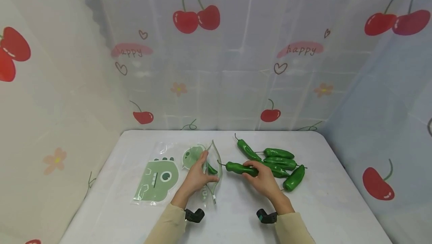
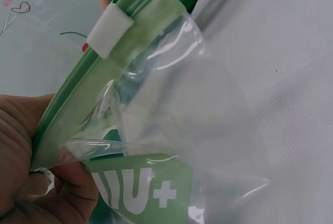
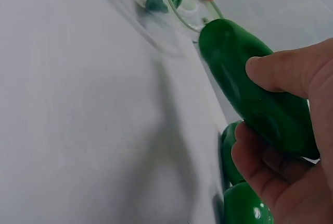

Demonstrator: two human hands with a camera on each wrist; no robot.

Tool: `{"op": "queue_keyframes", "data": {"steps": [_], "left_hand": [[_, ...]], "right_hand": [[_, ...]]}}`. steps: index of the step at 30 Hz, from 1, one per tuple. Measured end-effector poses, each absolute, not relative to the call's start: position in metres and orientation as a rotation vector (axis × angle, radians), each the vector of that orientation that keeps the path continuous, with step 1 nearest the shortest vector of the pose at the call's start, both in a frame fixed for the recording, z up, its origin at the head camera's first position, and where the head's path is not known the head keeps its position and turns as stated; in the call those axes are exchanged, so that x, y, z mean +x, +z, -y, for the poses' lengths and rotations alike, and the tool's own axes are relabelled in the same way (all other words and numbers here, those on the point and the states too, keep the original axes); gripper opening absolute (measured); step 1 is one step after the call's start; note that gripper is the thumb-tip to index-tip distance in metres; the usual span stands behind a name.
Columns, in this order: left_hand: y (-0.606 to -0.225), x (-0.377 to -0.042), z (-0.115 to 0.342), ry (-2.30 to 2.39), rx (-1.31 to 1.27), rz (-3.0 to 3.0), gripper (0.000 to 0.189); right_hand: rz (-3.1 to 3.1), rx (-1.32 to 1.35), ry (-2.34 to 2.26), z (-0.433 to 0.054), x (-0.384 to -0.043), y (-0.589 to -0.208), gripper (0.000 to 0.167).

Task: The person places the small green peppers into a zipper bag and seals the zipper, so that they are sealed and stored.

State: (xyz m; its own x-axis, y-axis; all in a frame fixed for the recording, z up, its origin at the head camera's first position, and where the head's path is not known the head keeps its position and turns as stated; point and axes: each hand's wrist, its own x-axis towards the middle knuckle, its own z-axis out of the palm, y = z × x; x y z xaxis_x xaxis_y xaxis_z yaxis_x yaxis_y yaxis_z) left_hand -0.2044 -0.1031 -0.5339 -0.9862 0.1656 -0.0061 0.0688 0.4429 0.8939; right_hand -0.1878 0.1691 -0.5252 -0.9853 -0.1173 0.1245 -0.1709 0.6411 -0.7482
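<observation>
My left hand grips the zip edge of a clear slider bag with green print, its mouth spread toward the right. A white slider sits on the green zip strip in the left wrist view. Inside the bag, a green chili pepper shows partly behind my fingers. Between thumb and fingers, my right hand holds another green chili pepper over the white table. Its stem end points left and overlaps the bag's opening in the head view.
Several green chili peppers lie in a loose cluster at the right, just beyond my right hand. A second clear bag with a green cartoon monster lies flat at the left of the white table. Cherry-printed curtains enclose the table's back and sides.
</observation>
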Motion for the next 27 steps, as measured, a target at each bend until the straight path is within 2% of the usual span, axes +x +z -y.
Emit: {"op": "queue_keyframes", "data": {"steps": [27], "left_hand": [[-0.535,-0.204,0.102,1.602,0.21,-2.583,0.115]], "right_hand": [[2.737,0.306,1.261,-0.14,-0.195,-0.518,0.03]]}}
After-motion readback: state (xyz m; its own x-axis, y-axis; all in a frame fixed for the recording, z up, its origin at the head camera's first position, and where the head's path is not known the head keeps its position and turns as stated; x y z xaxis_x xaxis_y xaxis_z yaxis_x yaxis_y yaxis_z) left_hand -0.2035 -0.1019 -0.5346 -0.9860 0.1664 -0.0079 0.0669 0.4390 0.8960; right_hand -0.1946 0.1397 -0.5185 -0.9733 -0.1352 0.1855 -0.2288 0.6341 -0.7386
